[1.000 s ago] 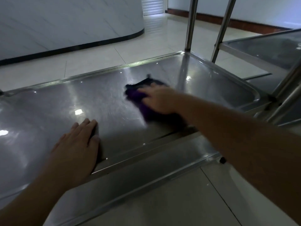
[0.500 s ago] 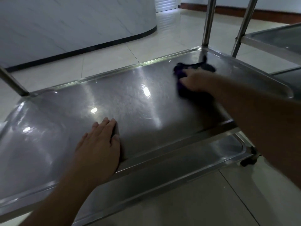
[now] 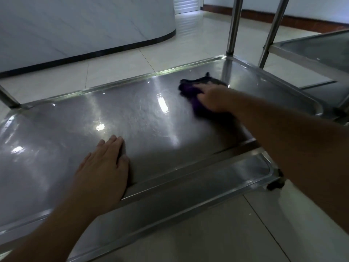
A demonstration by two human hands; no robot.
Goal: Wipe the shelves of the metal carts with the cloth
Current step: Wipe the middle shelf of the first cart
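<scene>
A person's left hand (image 3: 105, 165) lies flat, fingers together, on the near edge of the metal cart's shelf (image 3: 56, 144), apparently bracing it, while the right hand (image 3: 213, 99) presses a purple cloth (image 3: 190, 91) against the far right corner, beside 2 uprights (image 3: 233, 25).

From where my right hand (image 3: 213, 99) presses the purple cloth (image 3: 190, 91), bare shelf (image 3: 132, 118) lies open to its left, all the way to my left hand (image 3: 105, 163) lying flat by the near rim. Just beyond the cloth the raised far rim (image 3: 170, 71) blocks me, and the cart's upright post (image 3: 233, 29) stands at the far right corner. To the right, a second cart (image 3: 311, 48) crowds the side.
</scene>
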